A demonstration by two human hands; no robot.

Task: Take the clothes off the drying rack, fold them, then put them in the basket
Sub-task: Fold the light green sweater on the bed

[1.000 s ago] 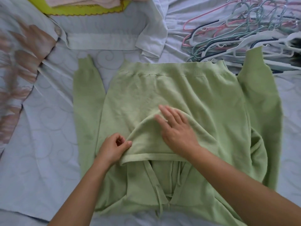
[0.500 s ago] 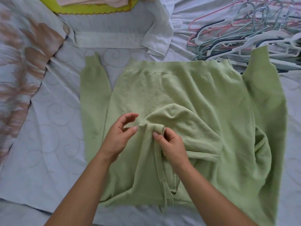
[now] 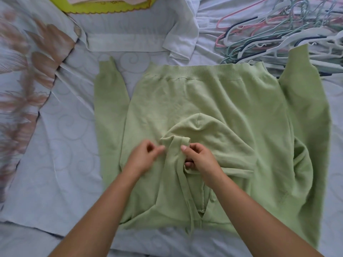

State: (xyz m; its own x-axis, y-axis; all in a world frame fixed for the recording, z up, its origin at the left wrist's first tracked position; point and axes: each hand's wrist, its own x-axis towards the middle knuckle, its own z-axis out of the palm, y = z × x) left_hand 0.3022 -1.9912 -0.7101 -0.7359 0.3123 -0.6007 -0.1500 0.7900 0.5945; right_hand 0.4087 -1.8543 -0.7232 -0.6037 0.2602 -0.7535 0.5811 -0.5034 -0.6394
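left grip (image 3: 143, 157) has drawn its fingers in since half a second ago, when thumb and forefinger stood apart. it is blurred now, its fingertips right at the bunched edge of the hood (image 3: 213, 138), and whether it has cloth cannot be told. right grip (image 3: 201, 160) keeps its pinch on that same edge, thumb on top and fingers curled under the fold; a second ago it lay flat on the hood.

the hood is turned up over the back of the green hoodie (image 3: 204, 101), which lies spread on the bed (image 3: 65, 164), hem away from the person, one sleeve along each side. a drawstring (image 3: 187, 197) trails from under the hands toward the near edge.

beyond the hem a white shirt (image 3: 130, 41) lies flat. past it is the yellow-green basket (image 3: 111, 8), cut off by the top edge, with pink clothes (image 3: 104, 0) in it. a tangle of hangers (image 3: 278, 39) is piled at the far right, touching the right sleeve's cuff. a floral cover (image 3: 27, 71) runs along the left, smeared.
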